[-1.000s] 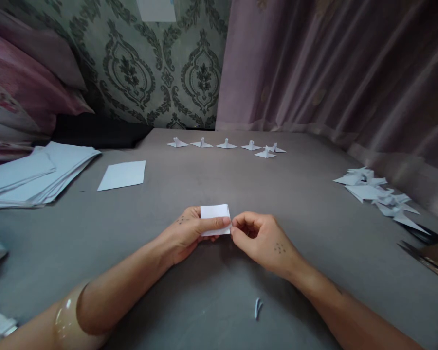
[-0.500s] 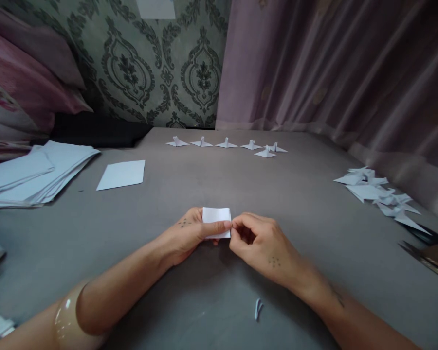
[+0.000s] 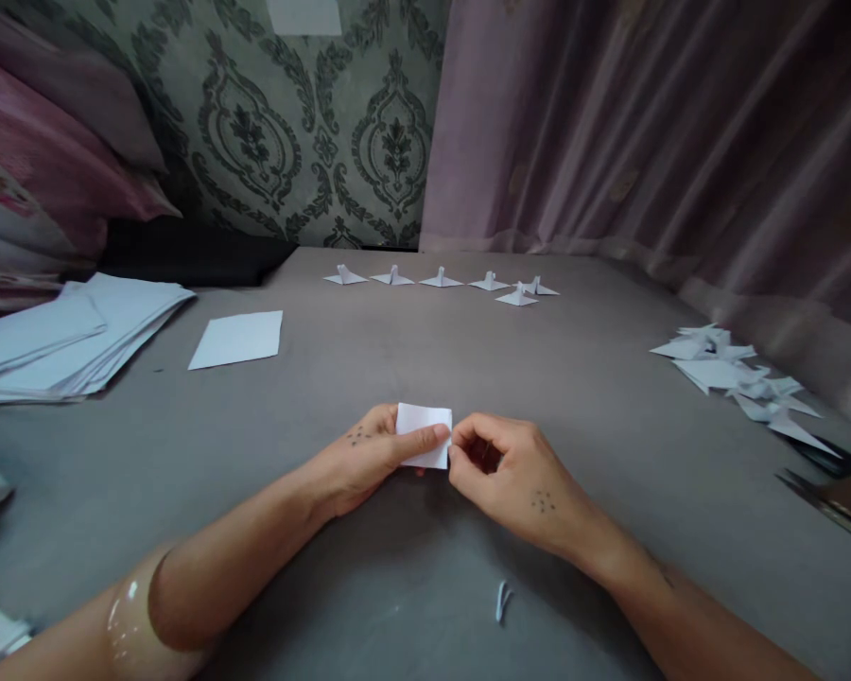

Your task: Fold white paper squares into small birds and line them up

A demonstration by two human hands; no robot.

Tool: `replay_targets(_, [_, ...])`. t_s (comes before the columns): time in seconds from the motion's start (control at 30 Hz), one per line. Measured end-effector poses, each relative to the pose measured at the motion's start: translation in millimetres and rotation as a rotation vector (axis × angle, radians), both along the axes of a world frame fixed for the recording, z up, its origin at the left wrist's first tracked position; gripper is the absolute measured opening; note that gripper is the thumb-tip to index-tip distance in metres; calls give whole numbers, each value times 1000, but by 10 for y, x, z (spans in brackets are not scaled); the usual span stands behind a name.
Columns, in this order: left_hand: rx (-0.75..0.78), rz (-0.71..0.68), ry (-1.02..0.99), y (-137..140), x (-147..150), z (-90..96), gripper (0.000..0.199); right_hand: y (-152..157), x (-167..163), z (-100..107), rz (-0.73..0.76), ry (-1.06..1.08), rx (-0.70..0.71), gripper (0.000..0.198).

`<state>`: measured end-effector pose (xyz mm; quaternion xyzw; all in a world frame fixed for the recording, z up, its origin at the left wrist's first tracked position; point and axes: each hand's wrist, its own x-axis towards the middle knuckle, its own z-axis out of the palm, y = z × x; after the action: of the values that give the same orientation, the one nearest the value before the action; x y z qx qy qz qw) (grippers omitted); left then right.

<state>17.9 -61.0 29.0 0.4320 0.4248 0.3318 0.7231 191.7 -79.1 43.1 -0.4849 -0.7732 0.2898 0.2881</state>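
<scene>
A small folded square of white paper (image 3: 418, 421) is held above the grey table, near the middle of the head view. My left hand (image 3: 369, 449) grips it from the left, thumb lying across its face and fingers behind. At the paper's right edge, my right hand (image 3: 503, 473) has thumb and forefinger pinched together on the edge; the fingertips partly hide the contact. On the table below the right hand lies a small bent white strip (image 3: 502, 602).
A row of folded paper cranes (image 3: 441, 278) stands at the back. More cranes lie heaped (image 3: 738, 374) at right, near scissors (image 3: 823, 506). At left are a stack of white paper (image 3: 128, 322) and a single square sheet (image 3: 237, 340). Dark cloth (image 3: 191, 251) lies behind.
The folded paper has tilted slightly and shifted a little to the right. My right hand has moved slightly right, still pinching at its edge.
</scene>
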Motion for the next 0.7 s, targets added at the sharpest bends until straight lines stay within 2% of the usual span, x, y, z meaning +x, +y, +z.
replay_targets(0.13, [9,-32,5,6,-5,-11,27,-3,1,-3,-2,-173,256,14])
replay_targets(0.27, [-26,-6,-19,6,-10,-15,27,47,25,-23,-51,-228,354,13])
replay_targets(0.37, [-61,14,-37,3,-19,-14,29,97,63,-47,-112,-187,348,11])
replay_targets(0.57, [-90,-34,-70,0,-35,15,30,213,152,-80,-290,-73,282,10])
replay_targets(0.63, [-107,-33,-87,0,-33,22,29,250,176,-72,-349,-46,223,10])
replay_targets(0.7, [-132,-26,-111,-1,-31,23,27,274,201,-50,-342,-33,91,12])
